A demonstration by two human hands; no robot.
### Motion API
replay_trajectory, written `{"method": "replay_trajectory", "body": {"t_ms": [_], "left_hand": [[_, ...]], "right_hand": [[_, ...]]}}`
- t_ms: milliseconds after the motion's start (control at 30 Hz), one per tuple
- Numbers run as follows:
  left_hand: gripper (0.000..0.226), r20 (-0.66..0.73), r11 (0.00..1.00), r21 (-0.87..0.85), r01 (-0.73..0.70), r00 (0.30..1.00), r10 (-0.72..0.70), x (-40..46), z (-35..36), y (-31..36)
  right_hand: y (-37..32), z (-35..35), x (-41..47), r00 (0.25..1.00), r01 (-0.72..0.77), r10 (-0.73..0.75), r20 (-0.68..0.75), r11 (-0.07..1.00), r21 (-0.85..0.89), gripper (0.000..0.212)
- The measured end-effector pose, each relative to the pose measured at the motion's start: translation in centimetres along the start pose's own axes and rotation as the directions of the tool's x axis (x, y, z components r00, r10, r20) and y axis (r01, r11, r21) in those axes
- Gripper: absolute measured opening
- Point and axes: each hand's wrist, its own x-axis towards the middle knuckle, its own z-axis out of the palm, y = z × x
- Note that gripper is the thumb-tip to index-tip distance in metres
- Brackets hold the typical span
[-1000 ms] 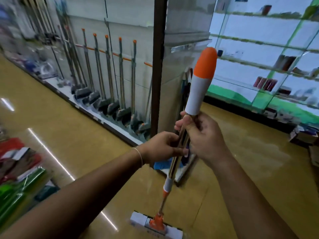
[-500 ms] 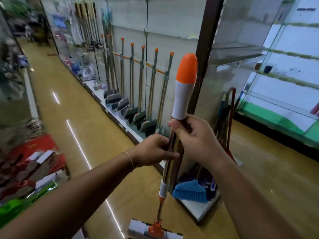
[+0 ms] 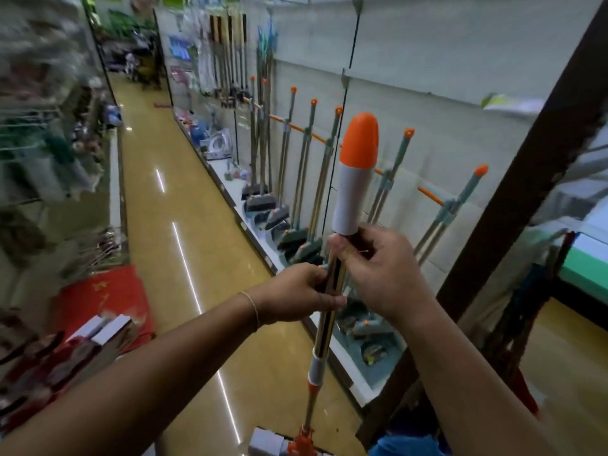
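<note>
Since the earlier frame the view has been swung leftward; the mop is kept upright, its head low by the floor. It is gripped by the left hand and, just above, by the right hand. If it is swung carelessly, the displayed mops could be struck

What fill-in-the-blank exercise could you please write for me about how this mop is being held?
1. The mop has a white sleeve topped by a cap coloured ____.
2. The right hand grips the mop just under that sleeve, ____ the left hand.
3. The display mops stand against the wall, to the ____ of the aisle floor.

Missing words: orange; above; right.
</note>
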Motion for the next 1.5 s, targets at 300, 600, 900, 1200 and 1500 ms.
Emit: {"method": "replay_trajectory", "body": {"t_ms": [300,600,900,1200,1500], "left_hand": [[0.024,-0.255,0.996,-0.08,0.045,0.965,-0.064,4.8,-10.2,-4.5],[0.017,-0.434,0.988,-0.124,0.092,0.89,-0.137,12.7,-21.4,-9.5],[0.021,-0.582,0.972,-0.114,0.203,0.78,-0.232,16.0,-31.8,-11.7],[0.017,-0.715,0.97,-0.089,0.225,0.663,-0.22,18.2,-41.4,-16.2],[0.018,-0.758,0.974,-0.073,0.216,0.622,-0.195,18.4,-54.8,-19.6]], "right_hand": [[1.8,6.7,13.4,0.99,0.101,-0.114,0.085,0.984,0.145,0.005],[5.8,13.3,29.7,0.948,0.172,-0.232,0.216,0.948,0.267,0.016],[5.3,20.6,41.7,0.846,0.281,-0.422,0.326,0.872,0.4,0.007],[4.1,28.7,51.2,0.764,0.33,-0.536,0.359,0.803,0.497,0.008],[-0.1,39.0,61.7,0.717,0.372,-0.614,0.331,0.737,0.564,0.009]]}}
